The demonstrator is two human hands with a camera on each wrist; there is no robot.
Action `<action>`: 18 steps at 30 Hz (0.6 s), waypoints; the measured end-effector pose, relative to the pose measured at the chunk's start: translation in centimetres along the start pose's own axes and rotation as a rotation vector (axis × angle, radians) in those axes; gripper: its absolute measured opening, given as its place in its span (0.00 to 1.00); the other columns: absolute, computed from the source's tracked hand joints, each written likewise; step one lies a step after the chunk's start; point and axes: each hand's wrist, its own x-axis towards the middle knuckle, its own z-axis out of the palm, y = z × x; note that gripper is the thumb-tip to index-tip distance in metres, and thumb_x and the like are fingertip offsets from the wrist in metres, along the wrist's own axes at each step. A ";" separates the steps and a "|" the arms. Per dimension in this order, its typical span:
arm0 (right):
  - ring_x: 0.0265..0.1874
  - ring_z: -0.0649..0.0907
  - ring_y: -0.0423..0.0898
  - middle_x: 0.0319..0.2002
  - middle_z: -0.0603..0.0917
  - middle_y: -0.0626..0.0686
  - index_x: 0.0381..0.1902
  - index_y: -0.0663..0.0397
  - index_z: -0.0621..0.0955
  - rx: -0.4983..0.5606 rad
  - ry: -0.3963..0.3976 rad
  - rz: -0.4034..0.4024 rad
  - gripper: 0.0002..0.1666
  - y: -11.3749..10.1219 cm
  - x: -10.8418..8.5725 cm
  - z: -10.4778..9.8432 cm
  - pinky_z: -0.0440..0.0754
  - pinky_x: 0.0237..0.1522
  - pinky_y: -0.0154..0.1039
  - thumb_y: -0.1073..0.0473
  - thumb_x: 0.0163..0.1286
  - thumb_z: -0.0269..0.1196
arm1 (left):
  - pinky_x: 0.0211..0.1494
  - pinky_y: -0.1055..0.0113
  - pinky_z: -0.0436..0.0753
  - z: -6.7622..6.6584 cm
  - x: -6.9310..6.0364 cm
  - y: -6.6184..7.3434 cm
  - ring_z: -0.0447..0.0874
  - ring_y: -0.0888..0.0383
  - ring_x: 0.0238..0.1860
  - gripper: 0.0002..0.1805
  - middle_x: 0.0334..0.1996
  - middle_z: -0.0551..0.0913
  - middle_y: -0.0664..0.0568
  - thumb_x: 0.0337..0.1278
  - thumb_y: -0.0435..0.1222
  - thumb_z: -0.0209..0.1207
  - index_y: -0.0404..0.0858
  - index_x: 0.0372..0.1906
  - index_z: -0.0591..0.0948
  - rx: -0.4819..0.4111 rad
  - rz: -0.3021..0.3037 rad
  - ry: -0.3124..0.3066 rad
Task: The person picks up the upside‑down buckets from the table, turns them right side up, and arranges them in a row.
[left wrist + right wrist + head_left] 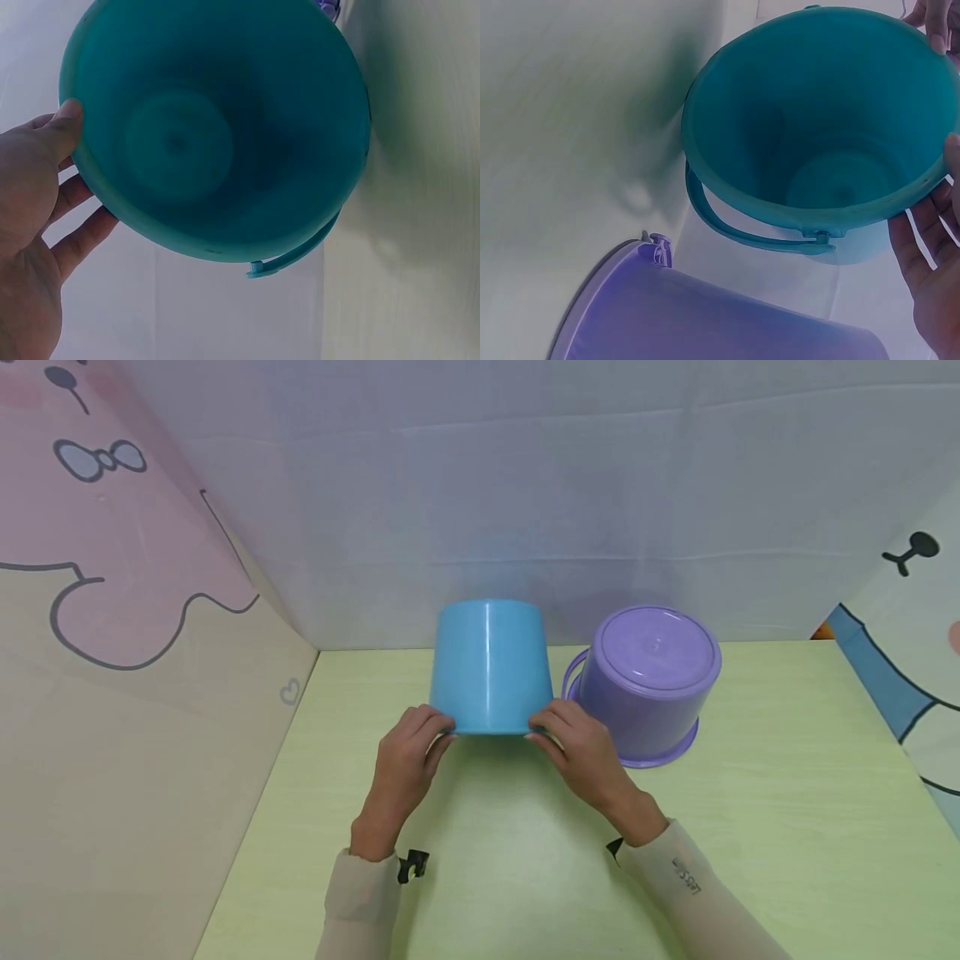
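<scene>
Rim of blue bucket (489, 664) pinched between thumb and fingers by left hand (407, 758) and right hand (583, 752), one at each side. Bucket held tipped at frame centre, mouth turned toward lower edge. Purple bucket (651, 681), inverted, seen right of centre on pale green table (495, 868).

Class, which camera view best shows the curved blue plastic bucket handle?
The right wrist view: the curved blue plastic bucket handle shows as a long arc with one end attachment. The left wrist view shows only a shorter piece; the head view shows none of it.
</scene>
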 end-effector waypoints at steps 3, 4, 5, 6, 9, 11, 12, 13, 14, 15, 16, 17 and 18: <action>0.40 0.83 0.51 0.39 0.83 0.52 0.42 0.56 0.84 0.000 0.011 0.002 0.17 0.0 0.1 0.0 0.87 0.37 0.48 0.67 0.57 0.78 | 0.37 0.57 0.86 -0.1 0.1 0.1 0.79 0.50 0.39 0.14 0.37 0.81 0.49 0.52 0.25 0.76 0.35 0.40 0.83 -0.003 -0.002 0.000; 0.40 0.83 0.51 0.39 0.83 0.52 0.41 0.56 0.84 0.000 0.016 0.002 0.17 -0.1 0.2 0.0 0.87 0.37 0.48 0.68 0.56 0.79 | 0.37 0.57 0.86 -0.1 0.2 0.1 0.79 0.50 0.39 0.14 0.37 0.81 0.49 0.52 0.25 0.76 0.35 0.40 0.83 -0.004 -0.003 0.000; 0.40 0.83 0.51 0.39 0.83 0.52 0.41 0.56 0.84 -0.001 0.020 0.001 0.17 -0.1 0.2 -0.1 0.87 0.37 0.48 0.68 0.56 0.79 | 0.37 0.57 0.86 -0.1 0.2 0.1 0.79 0.50 0.39 0.13 0.37 0.81 0.49 0.52 0.25 0.76 0.35 0.40 0.83 -0.005 -0.004 0.000; 0.39 0.83 0.51 0.38 0.83 0.52 0.41 0.57 0.84 0.000 0.024 -0.001 0.17 -0.1 0.2 -0.1 0.86 0.37 0.48 0.68 0.56 0.79 | 0.38 0.57 0.86 -0.1 0.3 0.1 0.79 0.50 0.39 0.13 0.37 0.81 0.49 0.53 0.25 0.76 0.35 0.40 0.83 -0.005 -0.005 0.000; 0.39 0.82 0.51 0.38 0.82 0.53 0.41 0.57 0.84 0.000 0.040 -0.009 0.15 -0.1 0.4 -0.1 0.86 0.36 0.47 0.67 0.58 0.78 | 0.38 0.56 0.86 -0.2 0.5 0.1 0.79 0.50 0.39 0.11 0.37 0.81 0.48 0.55 0.26 0.75 0.34 0.41 0.83 -0.010 -0.006 0.000; 0.38 0.82 0.51 0.38 0.82 0.53 0.41 0.57 0.84 -0.001 0.048 -0.012 0.14 -0.1 0.4 -0.2 0.86 0.35 0.47 0.66 0.59 0.77 | 0.38 0.56 0.87 -0.3 0.6 0.1 0.79 0.49 0.39 0.11 0.37 0.81 0.48 0.57 0.26 0.74 0.34 0.41 0.84 -0.016 -0.004 0.003; 0.38 0.82 0.51 0.38 0.82 0.53 0.41 0.57 0.84 0.000 0.051 -0.013 0.14 -0.1 0.5 -0.2 0.86 0.34 0.47 0.66 0.60 0.77 | 0.38 0.56 0.87 -0.3 0.6 0.1 0.79 0.49 0.39 0.10 0.37 0.82 0.48 0.57 0.26 0.74 0.34 0.41 0.84 -0.019 -0.003 0.006; 0.38 0.82 0.51 0.38 0.82 0.53 0.41 0.57 0.84 -0.001 0.054 -0.015 0.13 -0.1 0.5 -0.2 0.86 0.34 0.47 0.65 0.61 0.76 | 0.38 0.56 0.87 -0.3 0.7 0.1 0.79 0.49 0.39 0.10 0.37 0.82 0.48 0.57 0.26 0.74 0.34 0.41 0.84 -0.022 -0.002 0.008; 0.37 0.82 0.51 0.38 0.82 0.53 0.41 0.57 0.84 0.000 0.056 -0.016 0.12 -0.1 0.6 -0.2 0.86 0.34 0.47 0.64 0.63 0.76 | 0.38 0.56 0.86 -0.3 0.7 0.1 0.79 0.49 0.39 0.10 0.37 0.82 0.48 0.58 0.26 0.73 0.34 0.41 0.84 -0.025 -0.001 0.011; 0.37 0.82 0.51 0.38 0.82 0.53 0.41 0.57 0.84 0.002 0.058 -0.018 0.10 -0.1 0.6 -0.2 0.85 0.34 0.47 0.62 0.66 0.74 | 0.37 0.56 0.86 -0.3 0.8 0.0 0.79 0.49 0.39 0.10 0.37 0.82 0.48 0.58 0.26 0.73 0.34 0.41 0.84 -0.028 -0.001 0.013; 0.37 0.82 0.51 0.37 0.82 0.53 0.42 0.57 0.84 0.003 0.061 -0.021 0.09 -0.1 0.7 -0.2 0.85 0.33 0.47 0.59 0.70 0.72 | 0.37 0.56 0.86 -0.4 0.8 0.0 0.78 0.49 0.38 0.10 0.37 0.82 0.48 0.58 0.26 0.73 0.34 0.41 0.84 -0.031 -0.001 0.015; 0.36 0.82 0.51 0.37 0.82 0.53 0.42 0.57 0.84 0.005 0.063 -0.023 0.09 -0.1 0.8 -0.2 0.85 0.33 0.47 0.56 0.73 0.69 | 0.37 0.56 0.86 -0.4 0.9 0.0 0.78 0.49 0.38 0.10 0.37 0.82 0.48 0.58 0.26 0.73 0.34 0.41 0.84 -0.034 -0.001 0.017; 0.36 0.82 0.51 0.37 0.82 0.53 0.42 0.57 0.84 0.006 0.067 -0.026 0.12 0.0 0.8 -0.2 0.84 0.32 0.46 0.53 0.77 0.66 | 0.36 0.57 0.86 -0.4 0.9 0.0 0.78 0.49 0.38 0.10 0.37 0.82 0.48 0.58 0.26 0.73 0.34 0.41 0.84 -0.034 -0.001 0.018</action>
